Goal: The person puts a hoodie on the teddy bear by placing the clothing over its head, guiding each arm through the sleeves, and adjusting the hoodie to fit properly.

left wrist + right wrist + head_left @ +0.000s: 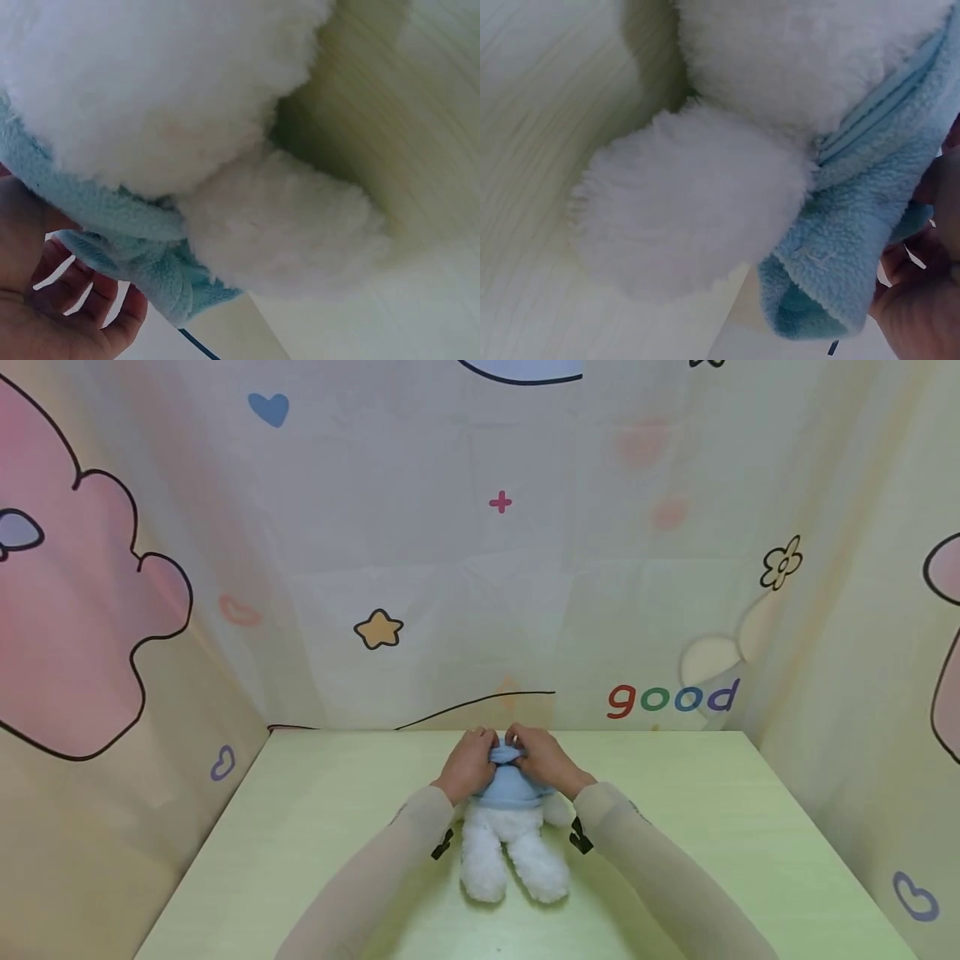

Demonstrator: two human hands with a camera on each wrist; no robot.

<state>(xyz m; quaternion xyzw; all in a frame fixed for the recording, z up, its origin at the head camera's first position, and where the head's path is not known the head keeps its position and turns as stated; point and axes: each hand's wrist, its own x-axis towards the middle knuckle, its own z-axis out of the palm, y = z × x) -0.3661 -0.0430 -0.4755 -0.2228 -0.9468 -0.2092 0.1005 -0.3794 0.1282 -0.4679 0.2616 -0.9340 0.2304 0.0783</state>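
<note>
A white plush toy [504, 823] lies on the table with its legs toward me. It wears a light blue fleece top [512, 789], bunched up at the neck end; the toy's head cannot be made out. My left hand [468, 763] pinches the fabric on the left of the neck. On the other side, my right hand [550, 760] grips the fabric likewise. The left wrist view has a furry arm [285, 225] coming out under the blue sleeve. A fluffy arm [694, 199] and an open blue sleeve end [810, 300] fill much of the right wrist view.
The pale green table [337, 810] extends to both sides of the toy. Patterned curtains [420, 527] with cartoon prints enclose it at the back, left and right. Black straps with buckles [580, 837] hang from both wrists beside the toy.
</note>
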